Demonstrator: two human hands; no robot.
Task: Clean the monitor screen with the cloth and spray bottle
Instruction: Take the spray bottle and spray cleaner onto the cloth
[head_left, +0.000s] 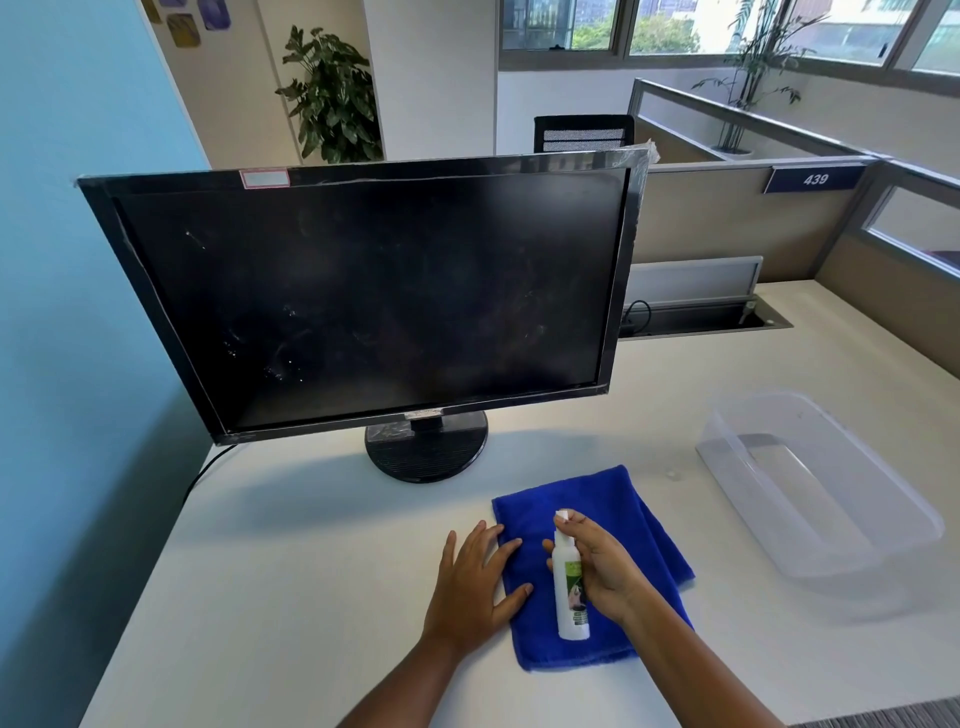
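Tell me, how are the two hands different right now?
The left hand lies flat with fingers spread; the right hand is curled. The left hand rests on the blue cloth's edge; the right hand grips the white spray bottle, one finger on its top. Both are at the cloth on the desk.

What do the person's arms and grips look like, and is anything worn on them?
The left arm and the right arm are bare up to the picture's edge, with no sleeves in view. The left grip and the right grip are bare too: no gloves, and no ring, watch or bracelet shows.
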